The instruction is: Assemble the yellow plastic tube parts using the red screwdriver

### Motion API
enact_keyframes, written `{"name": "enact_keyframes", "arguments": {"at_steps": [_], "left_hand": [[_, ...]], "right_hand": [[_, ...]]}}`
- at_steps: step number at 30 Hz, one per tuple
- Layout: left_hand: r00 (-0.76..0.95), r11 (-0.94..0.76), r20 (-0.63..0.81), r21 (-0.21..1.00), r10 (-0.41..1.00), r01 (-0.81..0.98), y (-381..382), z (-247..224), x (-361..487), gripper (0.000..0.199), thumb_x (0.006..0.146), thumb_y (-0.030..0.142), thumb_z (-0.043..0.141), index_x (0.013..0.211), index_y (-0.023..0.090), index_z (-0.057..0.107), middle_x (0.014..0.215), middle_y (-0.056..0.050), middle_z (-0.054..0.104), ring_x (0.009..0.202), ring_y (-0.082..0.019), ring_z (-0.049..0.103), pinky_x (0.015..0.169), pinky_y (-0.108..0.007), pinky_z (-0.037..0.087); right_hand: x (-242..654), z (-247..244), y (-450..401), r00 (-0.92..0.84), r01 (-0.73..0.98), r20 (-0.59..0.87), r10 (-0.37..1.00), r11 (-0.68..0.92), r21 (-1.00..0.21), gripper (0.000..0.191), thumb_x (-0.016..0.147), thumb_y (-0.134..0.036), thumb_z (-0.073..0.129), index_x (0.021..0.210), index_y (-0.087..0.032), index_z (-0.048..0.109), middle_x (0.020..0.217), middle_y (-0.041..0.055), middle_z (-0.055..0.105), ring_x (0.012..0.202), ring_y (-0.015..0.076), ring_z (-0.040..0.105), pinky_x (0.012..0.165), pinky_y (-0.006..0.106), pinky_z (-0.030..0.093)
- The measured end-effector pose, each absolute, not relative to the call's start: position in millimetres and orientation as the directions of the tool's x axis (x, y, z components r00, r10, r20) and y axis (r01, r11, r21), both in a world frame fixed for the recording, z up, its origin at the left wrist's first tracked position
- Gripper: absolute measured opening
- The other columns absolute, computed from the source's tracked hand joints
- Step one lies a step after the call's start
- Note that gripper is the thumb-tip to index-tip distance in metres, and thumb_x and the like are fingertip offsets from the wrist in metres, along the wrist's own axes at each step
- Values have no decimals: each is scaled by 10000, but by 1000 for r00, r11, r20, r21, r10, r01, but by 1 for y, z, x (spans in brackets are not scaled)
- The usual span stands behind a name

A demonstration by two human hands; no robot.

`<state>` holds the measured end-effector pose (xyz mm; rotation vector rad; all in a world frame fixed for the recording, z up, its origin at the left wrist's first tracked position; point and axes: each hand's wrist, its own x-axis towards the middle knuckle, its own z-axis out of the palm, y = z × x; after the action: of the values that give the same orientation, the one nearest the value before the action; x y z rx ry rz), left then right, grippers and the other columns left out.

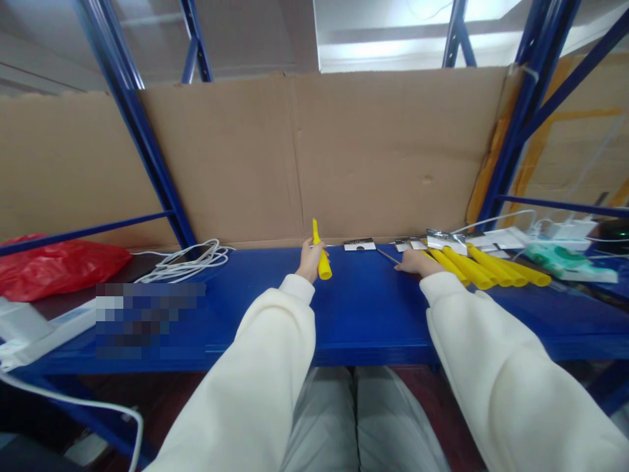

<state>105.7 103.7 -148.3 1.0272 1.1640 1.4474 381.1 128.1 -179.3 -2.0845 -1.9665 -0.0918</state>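
The left hand (309, 259) is closed around the middle of a yellow tube (324, 267), which sticks out past the fingers at both ends. The tube's long axis runs nearly straight away from the person, its narrow tip at the far end leaning slightly left and its wide round mouth facing back toward the body.

The right hand (415, 261) is palm down at the left end of the row of yellow tubes (474, 272), its fingertips drawn together and seemingly pinching the near end of a thin rod (387, 255). The rod points away and to the left, so its free end lies on the side toward the left hand, angled across the line of the held tube rather than along it. Whether the rod touches the desk (366, 314) cannot be told.

The rod is much nearer the right hand than the left; a stretch of blue surface lies between the 2 hands. Just beyond the rod's free end is 1 white-and-black card (359, 245), near the foot of the cardboard panel (393, 151). The row, at least 5 tubes, lies to the right, wide mouths toward the person, with clear packets (446, 242) at its far ends.
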Motion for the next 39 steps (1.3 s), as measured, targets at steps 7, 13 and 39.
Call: {"name": "enact_keyframes", "arguments": {"at_steps": [7,13,39], "left_hand": [[-68,-50,38,984,997,-173,108,-150,101,357,732,62,505,1071,174,521,469,83,463,354,-101,448,408,-182,381],[136,113,-92,982,986,-154,107,-146,90,274,714,73,452,967,136,535,599,-35,638,387,-119,509,401,-214,416],[307,138,-187,975,933,173,101,-158,73,192,916,223,466,732,191,513,409,28,467,313,-133,450,345,-221,357]], "right_hand": [[383,-175,129,103,993,67,992,-100,-58,425,721,-421,784,1044,-147,750,1006,175,752,990,295,705,817,347,539],[370,-166,115,96,995,75,993,-93,-45,342,768,-332,725,1054,-148,760,995,182,752,997,293,698,819,332,532],[365,-160,103,56,967,346,937,35,-252,66,805,-266,695,811,-201,691,835,62,746,783,209,684,682,262,474]]}}
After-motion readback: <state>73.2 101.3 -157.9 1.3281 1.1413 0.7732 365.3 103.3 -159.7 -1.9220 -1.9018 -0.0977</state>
